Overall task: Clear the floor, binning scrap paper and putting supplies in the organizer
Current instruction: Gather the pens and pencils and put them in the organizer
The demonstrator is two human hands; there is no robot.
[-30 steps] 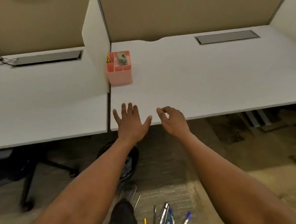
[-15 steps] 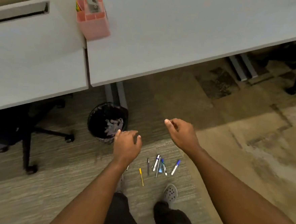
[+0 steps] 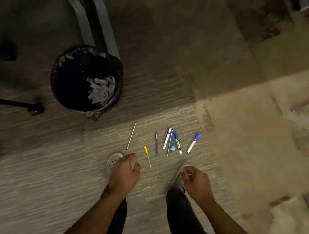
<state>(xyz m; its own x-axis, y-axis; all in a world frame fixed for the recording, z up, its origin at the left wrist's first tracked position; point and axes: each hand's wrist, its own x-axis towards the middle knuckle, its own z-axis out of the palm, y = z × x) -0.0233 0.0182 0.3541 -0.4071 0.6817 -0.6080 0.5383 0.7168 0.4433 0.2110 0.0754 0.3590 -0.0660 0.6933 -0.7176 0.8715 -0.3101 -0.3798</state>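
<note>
Head view: grey ribbed carpet [image 3: 36, 172] meets tan tiles to the right. One black-lined bin [image 3: 86, 81] holds scrap paper [image 3: 100, 90]. Near both shoes lie one thin rod [image 3: 131, 136], one yellow stick [image 3: 147, 156], one dark pen [image 3: 156, 143], a clustered bundle [image 3: 171, 142] and one blue-capped marker [image 3: 193, 143]. Left hand [image 3: 125, 173] and right hand [image 3: 196, 183] hang loosely curled, holding nothing.

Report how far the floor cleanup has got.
Done: scrap paper lies in the bin. In hand: nothing; left hand and right hand hover empty. Left: pens and markers, a yellow pen and a thin rod on the carpet.
</note>
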